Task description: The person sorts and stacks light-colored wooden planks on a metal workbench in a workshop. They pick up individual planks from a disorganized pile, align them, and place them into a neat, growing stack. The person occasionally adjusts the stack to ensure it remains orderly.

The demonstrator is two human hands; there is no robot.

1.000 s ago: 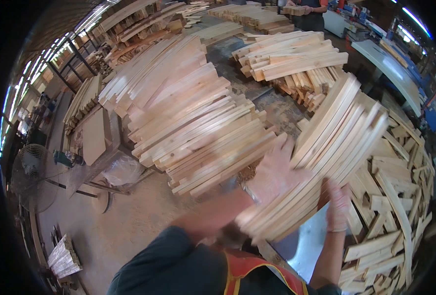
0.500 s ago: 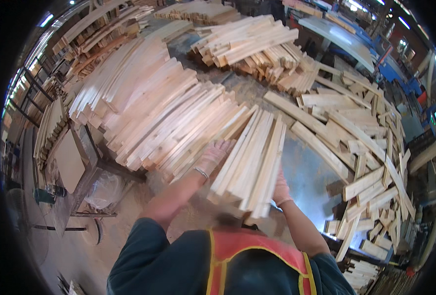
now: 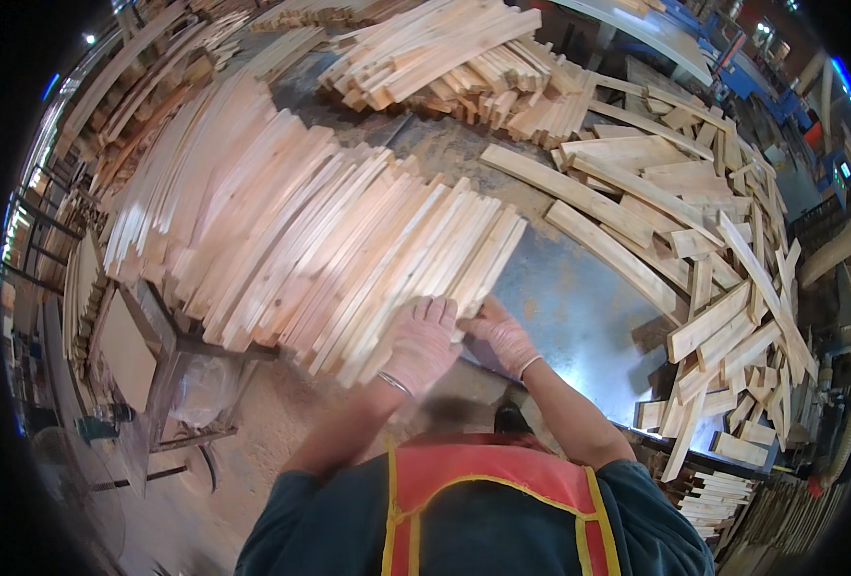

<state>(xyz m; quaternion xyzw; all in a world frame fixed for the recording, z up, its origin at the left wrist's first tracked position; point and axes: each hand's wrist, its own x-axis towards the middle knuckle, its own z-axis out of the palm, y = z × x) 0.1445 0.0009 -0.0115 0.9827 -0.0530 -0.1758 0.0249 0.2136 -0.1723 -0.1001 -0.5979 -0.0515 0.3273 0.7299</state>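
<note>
Long pale wooden strips (image 3: 387, 250) lie side by side in a wide slanted row on the metal table. My left hand (image 3: 424, 338), in a thin pinkish glove, rests on the near ends of the strips toward the row's right side, with its fingers stretched out. My right hand (image 3: 500, 336), gloved likewise, is pressed against the near end of the rightmost strips, fingers pointing left toward my left hand. Its fingers are stretched rather than wrapped round a strip, though their tips are partly hidden. A metal bracelet circles my left wrist.
On the right, a loose heap of wooden boards and offcuts (image 3: 694, 259) covers the metal tabletop (image 3: 560, 298). Another stack of strips (image 3: 435, 58) stands at the back. A small board (image 3: 126, 350) leans beside the table leg at left. Machinery (image 3: 747, 86) is at the far right.
The bundle of strips between my hands has come down onto the right end of the row. My hands have moved closer together at its near ends, and the view has shifted slightly.
</note>
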